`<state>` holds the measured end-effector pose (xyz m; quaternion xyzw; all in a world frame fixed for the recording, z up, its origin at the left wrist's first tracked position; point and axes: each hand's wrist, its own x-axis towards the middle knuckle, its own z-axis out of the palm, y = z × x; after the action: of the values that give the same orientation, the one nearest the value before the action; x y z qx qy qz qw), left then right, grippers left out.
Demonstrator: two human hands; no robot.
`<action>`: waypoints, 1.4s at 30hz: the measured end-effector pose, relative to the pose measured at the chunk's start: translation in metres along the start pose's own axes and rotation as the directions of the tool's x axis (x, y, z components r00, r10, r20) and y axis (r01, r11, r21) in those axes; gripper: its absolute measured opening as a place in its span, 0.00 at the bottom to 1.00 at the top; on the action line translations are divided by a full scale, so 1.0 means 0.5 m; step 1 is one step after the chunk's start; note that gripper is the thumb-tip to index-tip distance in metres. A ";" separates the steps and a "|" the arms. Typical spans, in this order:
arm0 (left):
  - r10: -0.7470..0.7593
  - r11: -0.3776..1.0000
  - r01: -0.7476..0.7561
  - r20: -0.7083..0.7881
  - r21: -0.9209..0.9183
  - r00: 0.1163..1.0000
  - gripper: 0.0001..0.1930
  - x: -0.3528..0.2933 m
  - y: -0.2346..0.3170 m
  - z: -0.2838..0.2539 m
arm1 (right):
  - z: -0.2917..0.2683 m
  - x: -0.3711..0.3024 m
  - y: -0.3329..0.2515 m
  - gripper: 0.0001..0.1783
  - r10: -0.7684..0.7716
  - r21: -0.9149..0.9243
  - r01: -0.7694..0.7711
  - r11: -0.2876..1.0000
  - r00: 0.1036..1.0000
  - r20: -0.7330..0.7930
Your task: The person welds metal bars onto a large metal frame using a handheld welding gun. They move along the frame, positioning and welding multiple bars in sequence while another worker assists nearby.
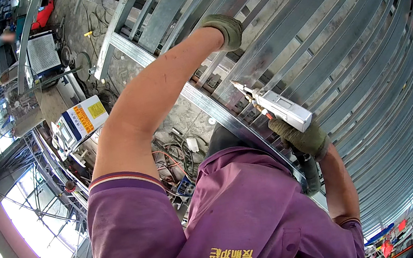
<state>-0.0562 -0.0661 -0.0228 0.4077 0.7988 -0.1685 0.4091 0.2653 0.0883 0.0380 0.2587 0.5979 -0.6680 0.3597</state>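
Person: short-sleeved purple polo shirt [240, 219], sleeve cuff trimmed with thin pale stripes, yellow emblem and lettering on the chest. Left hand [224, 30]: olive-green knit work glove, soiled. Right hand [304, 140]: matching olive-green glove. Forearms bare.

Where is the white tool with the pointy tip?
In the head view, right of centre, the white tool is gripped from below by the gloved right hand, its tip pointing up-left at the grey metal beams.
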 end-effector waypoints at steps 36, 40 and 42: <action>-0.002 0.986 0.013 0.067 -0.164 0.998 0.20 0.037 -0.002 -0.002 | 0.088 0.169 -0.042 0.35 -0.053 -0.099 0.079 0.992 0.970 0.239; -0.001 0.985 0.016 0.089 -0.173 0.996 0.20 0.040 -0.004 0.000 | 0.088 0.166 -0.043 0.35 -0.020 -0.143 0.053 0.988 0.974 0.225; -0.006 0.983 0.021 0.080 -0.183 0.997 0.20 0.040 -0.003 0.002 | 0.090 0.166 -0.044 0.35 -0.027 -0.133 0.059 0.989 0.974 0.226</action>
<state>-0.0635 -0.0576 -0.0393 0.3557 0.7970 -0.1127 0.4749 0.2014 0.0305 -0.0061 0.1431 0.6041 -0.6572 0.4273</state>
